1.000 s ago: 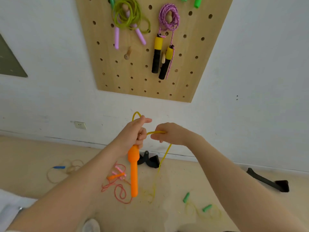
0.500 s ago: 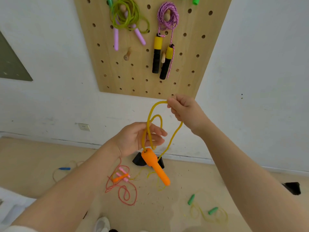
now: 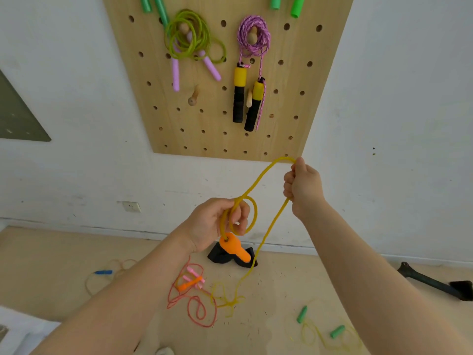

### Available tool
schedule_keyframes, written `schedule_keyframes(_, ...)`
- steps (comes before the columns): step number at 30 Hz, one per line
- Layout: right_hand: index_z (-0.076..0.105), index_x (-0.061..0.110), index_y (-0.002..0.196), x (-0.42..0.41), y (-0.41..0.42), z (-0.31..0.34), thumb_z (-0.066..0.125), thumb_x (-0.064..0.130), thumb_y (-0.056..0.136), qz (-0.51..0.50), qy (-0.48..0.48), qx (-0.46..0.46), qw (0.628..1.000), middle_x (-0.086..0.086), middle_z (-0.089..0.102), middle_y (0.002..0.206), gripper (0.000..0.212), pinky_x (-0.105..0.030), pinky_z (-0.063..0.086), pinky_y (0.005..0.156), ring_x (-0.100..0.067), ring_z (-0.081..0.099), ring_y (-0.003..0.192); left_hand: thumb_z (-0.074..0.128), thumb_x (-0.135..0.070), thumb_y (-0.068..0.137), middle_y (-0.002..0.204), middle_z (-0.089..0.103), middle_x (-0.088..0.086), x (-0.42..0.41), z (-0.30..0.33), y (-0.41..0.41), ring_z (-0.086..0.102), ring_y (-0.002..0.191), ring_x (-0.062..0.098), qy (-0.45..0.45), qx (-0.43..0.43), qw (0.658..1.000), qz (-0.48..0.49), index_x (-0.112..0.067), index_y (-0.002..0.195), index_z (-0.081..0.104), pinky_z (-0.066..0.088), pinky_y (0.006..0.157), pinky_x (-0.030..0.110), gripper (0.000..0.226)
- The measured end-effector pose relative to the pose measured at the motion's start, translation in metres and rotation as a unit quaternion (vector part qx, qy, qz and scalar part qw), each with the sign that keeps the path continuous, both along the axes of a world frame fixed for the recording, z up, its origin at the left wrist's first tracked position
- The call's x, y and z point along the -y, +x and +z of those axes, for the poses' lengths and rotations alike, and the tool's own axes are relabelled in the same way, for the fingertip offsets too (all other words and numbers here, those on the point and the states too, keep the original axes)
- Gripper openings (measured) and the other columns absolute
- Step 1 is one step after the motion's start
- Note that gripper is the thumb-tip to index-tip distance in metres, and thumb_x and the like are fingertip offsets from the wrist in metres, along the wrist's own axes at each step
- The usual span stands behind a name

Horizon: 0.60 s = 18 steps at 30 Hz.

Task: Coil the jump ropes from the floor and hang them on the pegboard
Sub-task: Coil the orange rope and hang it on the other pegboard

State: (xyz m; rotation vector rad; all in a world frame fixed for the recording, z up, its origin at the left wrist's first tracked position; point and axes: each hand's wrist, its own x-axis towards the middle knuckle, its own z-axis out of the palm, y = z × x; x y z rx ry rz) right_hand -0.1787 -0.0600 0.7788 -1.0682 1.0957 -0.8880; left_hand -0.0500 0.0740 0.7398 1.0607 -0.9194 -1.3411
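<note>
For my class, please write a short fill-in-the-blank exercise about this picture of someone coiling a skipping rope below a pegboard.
1. The left hand holds small loops of a yellow rope whose plastic handle is coloured ____.
2. The right hand pinches that rope ____ than the left hand.
3. On the wooden pegboard, the coiled purple braided rope has handles of yellow and ____.
4. The rope with green handles lies on the ____.

Missing words: orange; higher; black; floor

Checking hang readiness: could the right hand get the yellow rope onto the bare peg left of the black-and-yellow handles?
Probably yes: the right hand grips the yellow rope just under the pegboard, nothing between it and the bare peg.
</note>
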Motion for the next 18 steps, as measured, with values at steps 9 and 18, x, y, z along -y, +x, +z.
schedule_keyframes(9, 0.05, 0.011, 0.084, 0.003, 0.0, -0.047, 0.035, 0.018, 0.099, 0.159, -0.205, -0.338, 0.905, -0.007, 0.055, 0.075, 0.022, -0.037, 0.045, 0.067, -0.023, 0.051, 0.069, 0.032, -0.025, 0.092, 0.089, 0.068, -0.001, 0.009, 0.035, -0.008, 0.036, 0.035, 0.004, -0.111, -0.18, 0.966, 0.148, -0.011, 0.08, 0.068, 0.035, 0.044, 0.016, 0.04)
schedule_keyframes(18, 0.059, 0.02, 0.115, -0.042, -0.013, -0.022, 0.043, 0.023, 0.096, 0.544, -0.397, -0.384, 0.631, 0.005, 0.05, 0.069, 0.025, -0.029, 0.04, 0.071, -0.014, 0.048, 0.069, 0.026, -0.039, 0.099, 0.128, 0.058, -0.004, 0.011, 0.027, 0.012, 0.071, 0.079, 0.018, 0.025, 0.035, 0.98, 0.195, -0.017, 0.138, 0.036, 0.054, 0.06, 0.018, 0.045)
